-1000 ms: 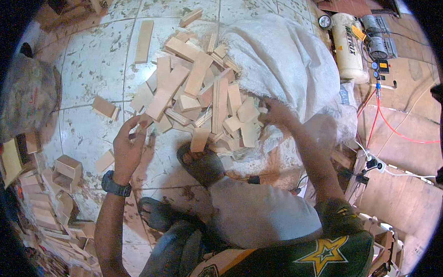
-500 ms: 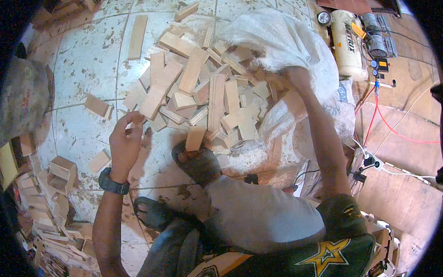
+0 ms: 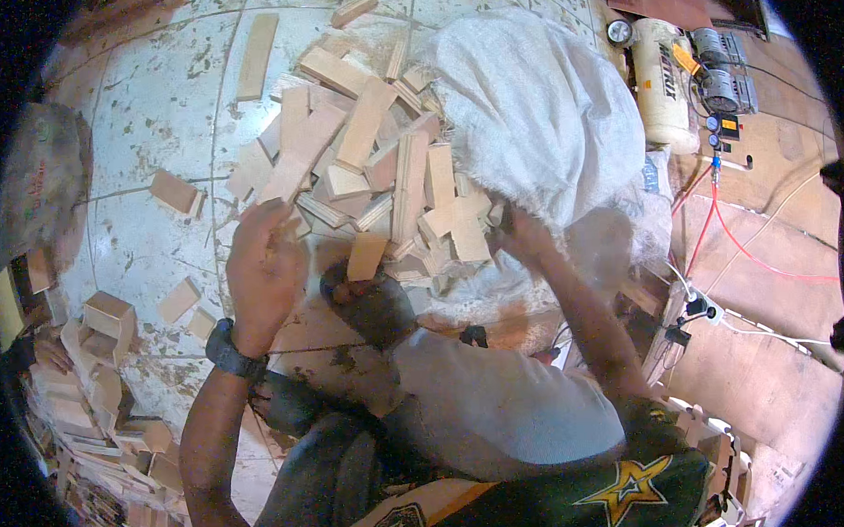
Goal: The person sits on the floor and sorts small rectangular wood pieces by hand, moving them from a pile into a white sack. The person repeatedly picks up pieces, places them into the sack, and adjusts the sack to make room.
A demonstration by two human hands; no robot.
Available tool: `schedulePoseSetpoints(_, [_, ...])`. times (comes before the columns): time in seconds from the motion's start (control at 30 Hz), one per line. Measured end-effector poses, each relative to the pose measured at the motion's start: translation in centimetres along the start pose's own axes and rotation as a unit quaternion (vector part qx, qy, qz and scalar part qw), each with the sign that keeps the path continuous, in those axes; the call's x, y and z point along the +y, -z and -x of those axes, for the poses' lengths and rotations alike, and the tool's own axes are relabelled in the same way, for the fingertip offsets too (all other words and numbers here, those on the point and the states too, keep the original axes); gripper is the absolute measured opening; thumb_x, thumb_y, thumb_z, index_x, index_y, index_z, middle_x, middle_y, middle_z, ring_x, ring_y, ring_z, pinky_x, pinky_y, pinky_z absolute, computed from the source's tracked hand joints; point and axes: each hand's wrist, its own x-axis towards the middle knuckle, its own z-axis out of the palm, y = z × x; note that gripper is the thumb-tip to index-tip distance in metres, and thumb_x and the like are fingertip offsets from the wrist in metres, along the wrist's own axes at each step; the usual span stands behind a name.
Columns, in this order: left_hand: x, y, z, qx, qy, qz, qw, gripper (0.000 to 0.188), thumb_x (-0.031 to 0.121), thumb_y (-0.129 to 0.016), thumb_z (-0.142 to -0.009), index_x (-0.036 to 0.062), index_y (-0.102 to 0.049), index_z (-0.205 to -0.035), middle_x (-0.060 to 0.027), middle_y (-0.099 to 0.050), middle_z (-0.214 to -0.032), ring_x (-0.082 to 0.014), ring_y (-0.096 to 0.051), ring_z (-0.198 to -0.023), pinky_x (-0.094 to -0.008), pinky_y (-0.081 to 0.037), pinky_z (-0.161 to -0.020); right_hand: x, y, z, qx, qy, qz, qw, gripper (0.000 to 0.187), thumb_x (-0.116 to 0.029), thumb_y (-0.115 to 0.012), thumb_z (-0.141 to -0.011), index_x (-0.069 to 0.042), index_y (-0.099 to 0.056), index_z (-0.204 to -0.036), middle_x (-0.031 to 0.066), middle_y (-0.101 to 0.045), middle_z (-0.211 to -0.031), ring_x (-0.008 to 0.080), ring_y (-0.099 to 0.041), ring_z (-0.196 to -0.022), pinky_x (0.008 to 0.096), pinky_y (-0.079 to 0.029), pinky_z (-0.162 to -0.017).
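A loose heap of pale wooden offcuts (image 3: 366, 126) lies on the tiled floor in front of me. My left hand (image 3: 266, 260), with a dark watch on its wrist, hovers at the heap's near left side, its loosely bent fingers by the lower end of a long board (image 3: 298, 161). Nothing shows in that hand. At the heap's right side is my right hand (image 3: 525, 234), beside crossed wooden pieces (image 3: 457, 216) and the lower edge of a white woven sack (image 3: 542, 101). Blur and shadow hide what its fingertips touch. One small block (image 3: 369, 254) stands by my sandalled foot.
A cream air compressor (image 3: 662, 88) with red hoses (image 3: 737, 239) stands at right, near a power strip (image 3: 707, 311). Stacked wooden pieces (image 3: 74, 406) line the lower left, where another person's hand (image 3: 51, 353) shows. A filled sack (image 3: 43, 184) sits at far left.
My right hand has come down and left from the sack to the heap's right edge. The sack has settled beside the heap. My left hand has shifted slightly right. Another person's hand appears at left.
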Motion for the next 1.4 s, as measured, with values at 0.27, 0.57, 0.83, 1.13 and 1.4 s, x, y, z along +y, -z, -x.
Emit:
schedulePoseSetpoints(0.27, [0.8,-1.0,0.6,-0.065,-0.013,0.007,0.998,0.024,0.004,-0.063,-0.086,0.0055,-0.062,-0.111,-0.0151,-0.063,-0.115,-0.0294,-0.06,-0.108,-0.0372,-0.048,-0.092,0.1,-0.2,0.9,0.026,-0.169,-0.177,0.969,0.061,-0.056,-0.065,-0.08,0.003,-0.064,-0.096,0.0241,-0.067,-0.086,0.0415,-0.066,-0.08,0.0473,-0.053,-0.074])
schedulePoseSetpoints(0.57, [1.3,-1.1,0.9,-0.064,-0.004,0.04,0.997,0.025,0.002,-0.062,-0.087,0.0063,-0.062,-0.112,-0.0135,-0.065,-0.112,-0.0261,-0.063,-0.103,-0.034,-0.052,-0.084,-2.6,2.3,0.9,-0.048,-0.218,-0.158,0.962,0.056,-0.034,-0.073,-0.079,-0.001,-0.055,-0.12,0.0202,-0.066,-0.103,0.0332,-0.064,-0.097,0.0422,-0.05,-0.083])
schedulePoseSetpoints(0.83, [4.2,-5.0,1.8,-0.189,0.152,0.272,0.931,0.027,0.01,-0.061,-0.088,0.0011,-0.06,-0.114,-0.0146,-0.067,-0.103,-0.024,-0.067,-0.088,-0.0339,-0.054,-0.08,-2.5,6.7,5.4,-0.155,-0.162,-0.633,0.741,0.056,-0.021,-0.074,-0.078,0.0,-0.052,-0.126,0.0099,-0.065,-0.111,0.0201,-0.063,-0.099,0.03,-0.049,-0.086])
schedulePoseSetpoints(1.13, [8.3,-10.2,2.6,-0.227,0.012,0.329,0.917,0.047,0.021,-0.063,-0.091,0.0007,-0.049,-0.13,-0.0187,-0.045,-0.132,-0.0246,-0.055,-0.111,-0.0333,-0.047,-0.093,-15.4,9.0,4.1,-0.329,-0.075,-0.487,0.805,0.066,-0.022,-0.075,-0.079,0.0,-0.045,-0.133,0.0103,-0.064,-0.114,0.0197,-0.062,-0.101,0.0341,-0.049,-0.091])
schedulePoseSetpoints(1.4, [4.4,-7.7,4.0,-0.26,0.301,0.612,0.684,0.032,0.018,-0.046,-0.1,0.0005,-0.047,-0.126,-0.015,-0.06,-0.115,-0.0246,-0.062,-0.103,-0.0367,-0.051,-0.091,-7.9,7.3,0.5,-0.128,-0.127,-0.267,0.947,0.024,-0.023,-0.066,-0.084,-0.001,-0.067,-0.095,0.0119,-0.067,-0.093,0.0249,-0.063,-0.084,0.0375,-0.05,-0.079])
